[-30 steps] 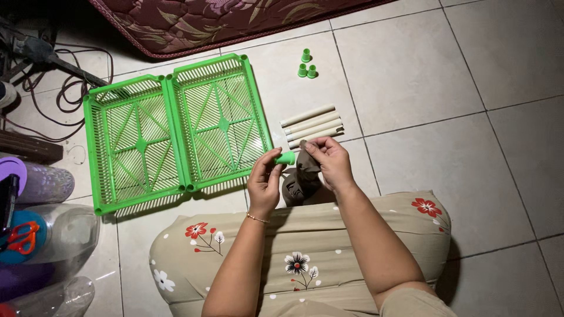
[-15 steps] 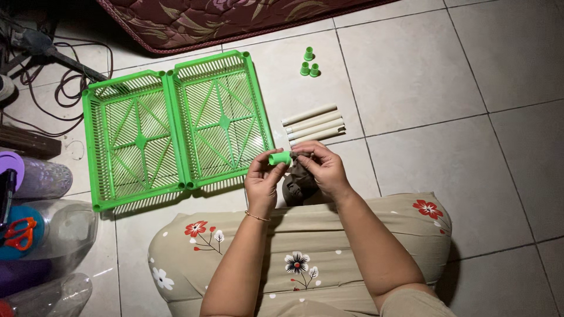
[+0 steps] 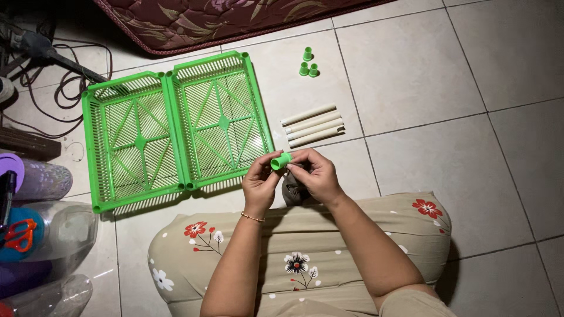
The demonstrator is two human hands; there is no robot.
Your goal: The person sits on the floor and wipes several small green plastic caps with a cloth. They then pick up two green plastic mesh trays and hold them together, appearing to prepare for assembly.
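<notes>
While both hands' fingers pinch one green cap (image 3: 281,161), three caps (image 3: 308,63), four tubes (image 3: 312,125), two trays (image 3: 176,129).

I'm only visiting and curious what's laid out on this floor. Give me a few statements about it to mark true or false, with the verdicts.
1. Both hands hold one small green cap. True: left hand and right hand meet on it.
2. Two green trays lie side by side. True.
3. Four green caps sit apart on the tiles. False: three loose caps.
4. The cream tubes stand upright. False: they lie flat, next to each other.
5. Orange-handled scissors lie at far left. True.
</notes>
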